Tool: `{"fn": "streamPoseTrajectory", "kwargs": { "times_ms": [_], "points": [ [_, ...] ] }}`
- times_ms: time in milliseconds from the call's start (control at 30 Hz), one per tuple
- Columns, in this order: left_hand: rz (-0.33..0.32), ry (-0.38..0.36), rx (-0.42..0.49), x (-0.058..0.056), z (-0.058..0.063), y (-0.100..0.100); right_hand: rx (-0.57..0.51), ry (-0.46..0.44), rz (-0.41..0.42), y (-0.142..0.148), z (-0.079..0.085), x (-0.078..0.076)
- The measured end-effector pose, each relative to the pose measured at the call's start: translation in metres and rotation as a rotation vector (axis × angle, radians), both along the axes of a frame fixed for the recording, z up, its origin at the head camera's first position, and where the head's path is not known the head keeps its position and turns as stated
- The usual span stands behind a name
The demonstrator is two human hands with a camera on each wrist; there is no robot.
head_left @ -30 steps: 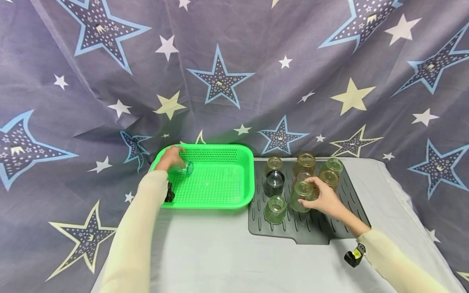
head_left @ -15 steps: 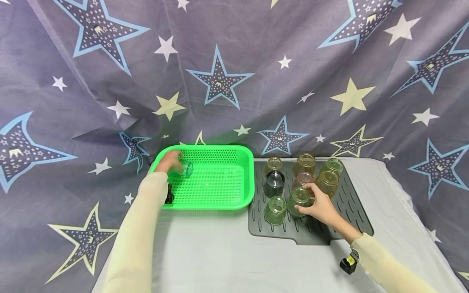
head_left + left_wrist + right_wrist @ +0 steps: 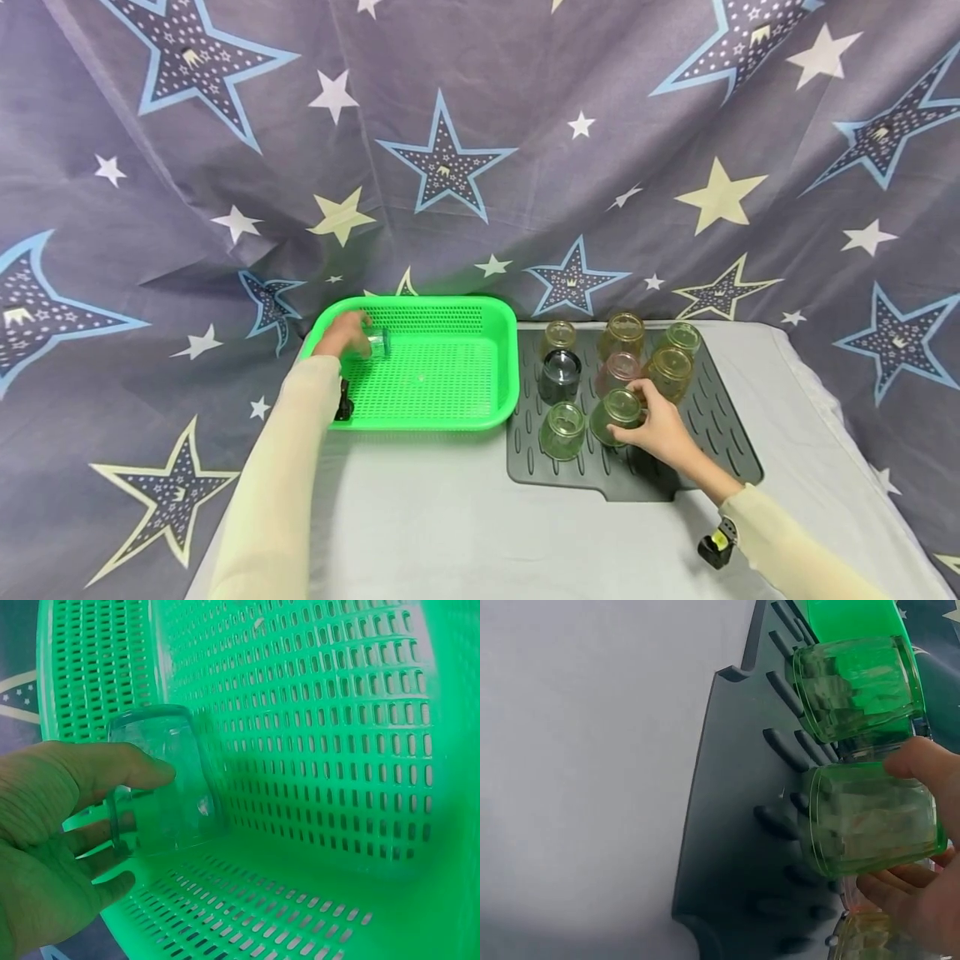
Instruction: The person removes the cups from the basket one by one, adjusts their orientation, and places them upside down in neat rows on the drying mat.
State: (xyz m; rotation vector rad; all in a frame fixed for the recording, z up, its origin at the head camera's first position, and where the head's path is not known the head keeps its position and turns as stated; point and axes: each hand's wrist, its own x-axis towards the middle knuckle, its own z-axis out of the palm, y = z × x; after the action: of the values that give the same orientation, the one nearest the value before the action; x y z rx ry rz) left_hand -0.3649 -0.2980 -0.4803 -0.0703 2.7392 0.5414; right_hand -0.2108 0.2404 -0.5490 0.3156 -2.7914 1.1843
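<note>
In the head view my left hand (image 3: 345,335) reaches into the left end of a green plastic basket (image 3: 420,422). It holds a bluish clear glass cup (image 3: 180,810) tilted on its side, thumb across its wall and fingers underneath. On the right, my right hand (image 3: 663,429) grips a green glass cup (image 3: 870,825) near the front of a dark grey drying mat (image 3: 555,473), thumb on one side and fingers on the other. Another green glass cup (image 3: 562,432) stands just left of it, and a pink one (image 3: 622,367) behind it.
More glass cups share the mat: a dark one (image 3: 560,377), an amber one (image 3: 670,373) and several along the back edge. A white cloth (image 3: 420,517) covers the table. Behind hangs a star-patterned curtain (image 3: 480,233).
My right hand has brought the green cup slightly forward and down onto the front of the mat. The left hand has stayed in the basket, the cup turning slightly in it.
</note>
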Motion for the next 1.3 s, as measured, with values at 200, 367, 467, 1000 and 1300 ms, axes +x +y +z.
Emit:
{"fn": "streamPoseTrajectory", "kwargs": {
  "times_ms": [200,367,467,1000,1300],
  "points": [
    [0.017,-0.003,0.007,-0.0028,-0.0038,-0.0006,0.023,-0.001,-0.008,0.0019,-0.0007,0.0005],
    [0.031,-0.030,0.013,-0.0018,-0.0045,0.0001,0.045,-0.032,-0.026,-0.0008,0.0001,0.0023],
    [0.034,-0.047,0.017,-0.0006,-0.0049,0.0007,0.044,-0.042,-0.032,-0.0007,-0.0005,0.0035],
    [0.019,-0.021,-0.003,0.0046,0.0002,0.0032,0.012,-0.058,-0.013,0.0035,-0.0025,0.0002],
    [0.016,-0.035,0.013,0.0028,-0.0054,0.0057,0.002,-0.057,-0.005,0.0055,-0.0049,0.0004]
  ]
}}
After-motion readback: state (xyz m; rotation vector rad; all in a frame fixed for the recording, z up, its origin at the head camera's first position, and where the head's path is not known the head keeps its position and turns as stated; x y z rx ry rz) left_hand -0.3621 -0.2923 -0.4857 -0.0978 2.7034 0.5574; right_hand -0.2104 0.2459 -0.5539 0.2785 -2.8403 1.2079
